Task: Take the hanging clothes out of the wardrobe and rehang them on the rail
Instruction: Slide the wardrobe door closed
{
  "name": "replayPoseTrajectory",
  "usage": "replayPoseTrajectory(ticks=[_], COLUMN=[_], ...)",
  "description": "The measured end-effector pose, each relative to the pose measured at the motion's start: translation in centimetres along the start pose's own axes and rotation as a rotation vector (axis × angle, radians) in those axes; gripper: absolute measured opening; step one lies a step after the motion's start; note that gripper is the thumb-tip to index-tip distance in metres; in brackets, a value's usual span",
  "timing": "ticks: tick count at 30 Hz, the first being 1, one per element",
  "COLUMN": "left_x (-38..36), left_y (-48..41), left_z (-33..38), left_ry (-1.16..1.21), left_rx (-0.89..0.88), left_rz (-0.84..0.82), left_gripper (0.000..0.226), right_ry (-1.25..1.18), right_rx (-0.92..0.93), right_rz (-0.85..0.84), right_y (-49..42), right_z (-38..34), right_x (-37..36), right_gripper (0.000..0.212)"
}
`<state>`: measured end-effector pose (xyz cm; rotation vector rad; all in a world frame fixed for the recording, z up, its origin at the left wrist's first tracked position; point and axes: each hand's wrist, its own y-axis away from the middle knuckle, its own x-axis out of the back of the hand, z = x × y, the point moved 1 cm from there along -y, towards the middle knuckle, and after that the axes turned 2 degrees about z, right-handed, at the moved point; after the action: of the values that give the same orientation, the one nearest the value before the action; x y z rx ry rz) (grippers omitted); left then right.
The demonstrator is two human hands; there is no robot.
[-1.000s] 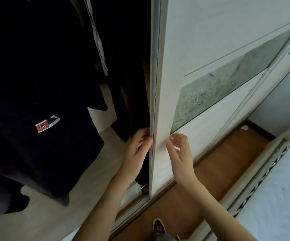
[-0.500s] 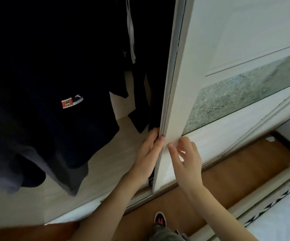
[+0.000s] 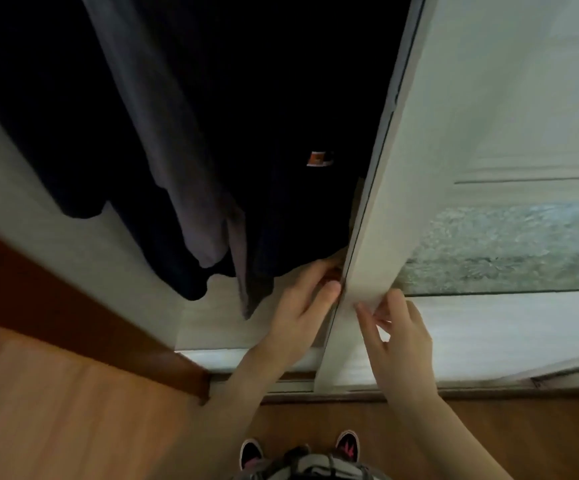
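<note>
Now left hand [image 3: 302, 306] curled around the edge of the white sliding wardrobe door [image 3: 454, 168], fingers tucked behind it, right hand [image 3: 399, 344] fingertips spread flat on its face, dark hanging clothes [image 3: 246, 133] just above the left fingers, inside the wardrobe.

Inside the open wardrobe [image 3: 73, 258], several garments hung side by side, their hems clear of its pale floor. A black top [image 3: 302, 188] with a small orange-and-white label [image 3: 320, 158] hung nearest the white sliding door [image 3: 437, 168]. A long grey garment [image 3: 177, 161] hung just left of it, and another dark piece [image 3: 73, 133] further left.
</note>
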<state>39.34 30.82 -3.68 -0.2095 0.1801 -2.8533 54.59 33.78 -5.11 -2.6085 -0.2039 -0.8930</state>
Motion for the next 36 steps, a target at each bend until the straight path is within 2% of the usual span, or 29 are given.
replayPoseTrajectory(ticks=[3,8,12,16,19,24,29,36], left_x=[4.6,12.6,18.3,23.9,27.7,31.5,33.3,34.7], left_y=[2.0,7.2,11.5,13.1,12.8,12.7,13.7,14.8], left_z=[-1.0,-1.9,-2.4,-1.8,-1.0,-0.6,-1.0,-1.2], left_ry=[-0.101,-0.246,-0.336,-0.406,-0.353,-0.171,-0.124,-0.100], left_rx=[-0.025,0.024,0.096,0.119,0.142,0.220,0.258,0.249], left_rz=[0.272,0.754,1.146,1.427,1.458,1.223,1.116,1.035], left_gripper=[0.044,0.026,0.023,0.036,0.053,0.064,0.068,0.066], right_ry=[0.021,0.055,0.049,0.036,0.020,0.014,0.027,0.005], right_rx=[0.068,0.165,0.251,0.287,0.335,0.402,0.436,0.502], right_rz=[-0.086,-0.242,-0.318,-0.388,-0.404,-0.377,-0.341,-0.330], right_y=[0.2,0.4,0.7,1.1,1.6,2.1,3.0,4.9], right_z=[-1.4,-4.0,-6.3,-8.2,-9.8,-12.5,-15.1,-19.3], right_x=[-1.7,-4.3,-6.4,-8.8,-10.4,-13.4,-16.7,-21.0], right_gripper=[0.020,0.017,0.018,0.015,0.015,0.019,0.017,0.027])
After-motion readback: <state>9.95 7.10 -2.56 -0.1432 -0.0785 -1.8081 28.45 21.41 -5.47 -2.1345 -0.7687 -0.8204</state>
